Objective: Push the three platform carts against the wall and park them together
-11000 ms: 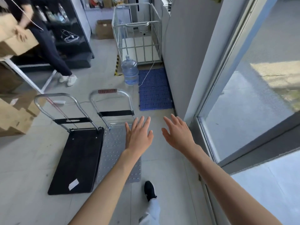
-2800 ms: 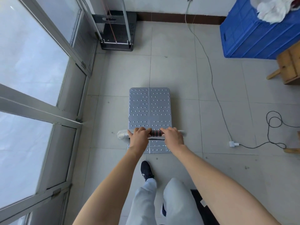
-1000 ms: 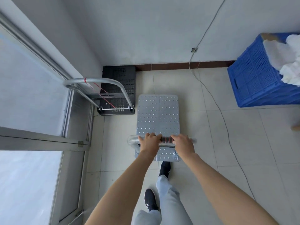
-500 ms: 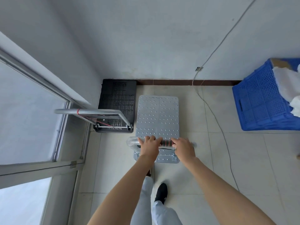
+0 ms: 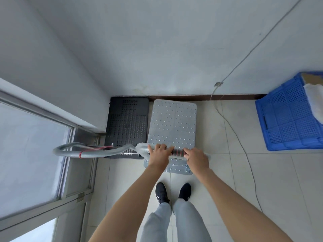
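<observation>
The left hand (image 5: 159, 153) and right hand (image 5: 196, 157) each grip the handle (image 5: 177, 152) of the silver cart (image 5: 172, 123), fingers curled over the bar. The cart's front edge meets the baseboard (image 5: 236, 97) under the wall (image 5: 157, 41). The black cart (image 5: 128, 123) stands just beside it, on the left.

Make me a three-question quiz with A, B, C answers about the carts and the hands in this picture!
1. Where is the black cart?
A. left of the silver cart
B. right of it
C. on top of it

2. What colour is the crate?
A. red
B. blue
C. green

3. What are the left hand and right hand doing?
A. hanging free
B. lifting the crate
C. gripping the silver cart's handle

Answers: 1 A, the black cart sits between the window and the silver cart. 2 B, its mesh walls are blue. 3 C, both hands wrap the bar.
</observation>
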